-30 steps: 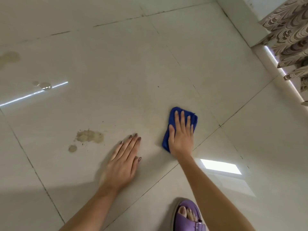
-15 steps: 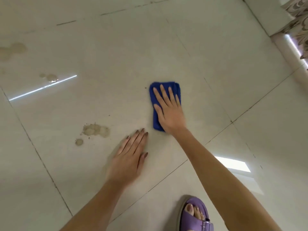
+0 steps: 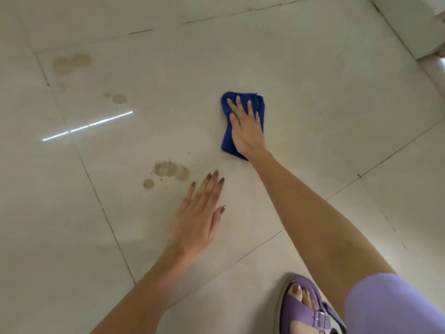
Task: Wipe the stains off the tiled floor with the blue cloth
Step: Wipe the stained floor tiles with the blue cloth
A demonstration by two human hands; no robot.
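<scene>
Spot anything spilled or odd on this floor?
The tiled floor bears a brownish patch beyond the left hand, a spot near the light streak, a pair of stains farther off. The blue cloth under the right hand lies apart from them.

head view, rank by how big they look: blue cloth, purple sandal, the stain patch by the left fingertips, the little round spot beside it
1. purple sandal, though nearer the camera and cut off, so unsure against the cloth
2. blue cloth
3. stain patch
4. round spot

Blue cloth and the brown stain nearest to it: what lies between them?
In the head view, only bare tile lies between the cloth and that stain.
</scene>
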